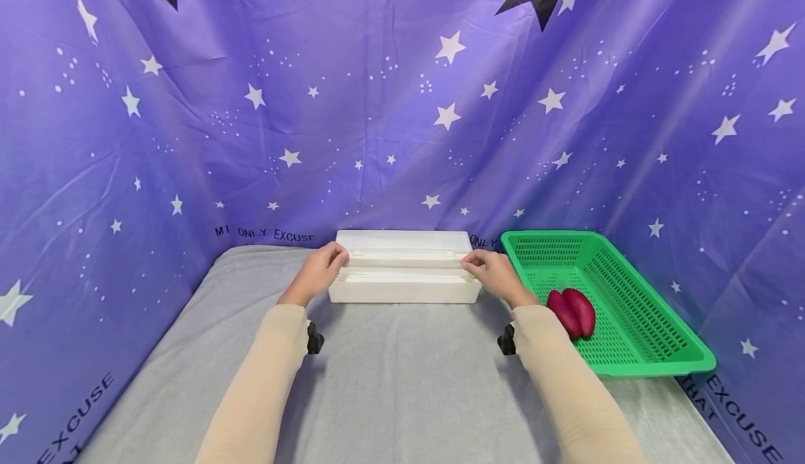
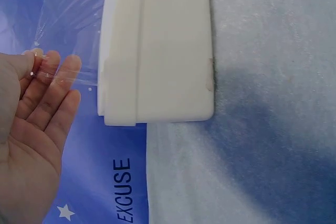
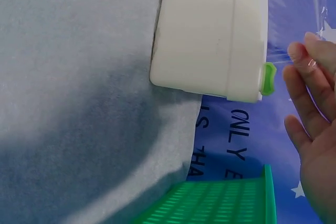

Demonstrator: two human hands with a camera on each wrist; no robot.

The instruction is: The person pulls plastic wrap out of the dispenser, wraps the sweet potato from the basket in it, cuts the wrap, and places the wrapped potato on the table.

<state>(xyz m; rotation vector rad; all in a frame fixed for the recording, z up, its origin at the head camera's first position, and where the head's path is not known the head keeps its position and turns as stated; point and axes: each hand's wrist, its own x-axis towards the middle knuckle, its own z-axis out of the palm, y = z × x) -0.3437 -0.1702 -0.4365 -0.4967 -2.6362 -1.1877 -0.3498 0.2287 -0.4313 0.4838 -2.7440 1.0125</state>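
From my seat the purple curtain (image 1: pixel 390 135) fills the back and sides, with the grey worktop (image 1: pixel 390 380) in front of it. The green basket (image 1: pixel 654 368) sits to the right. Smaller than that is the white box (image 1: pixel 402 292), at the middle of the worktop's far side, its long side facing me.

Clear film (image 2: pixel 73 22) runs from the box to both hands; I judge the step to be drawing out a sheet. To do it well, I'd pull both corners evenly and keep the film taut and level, since slack would probably let it cling to itself.

My arms reach forward almost as mirror images, the left hand (image 1: pixel 317 273) at the box's left end and the right hand (image 1: pixel 499 275) at its right. On each, thumb and forefinger are closed in a pinch on a film corner, while the other fingers spread loosely, holding nothing.

Two dark red roots (image 1: pixel 581 312) lie in the basket. Smallest is the green slider (image 3: pixel 269 78) on the box's right end, just beside the right hand.
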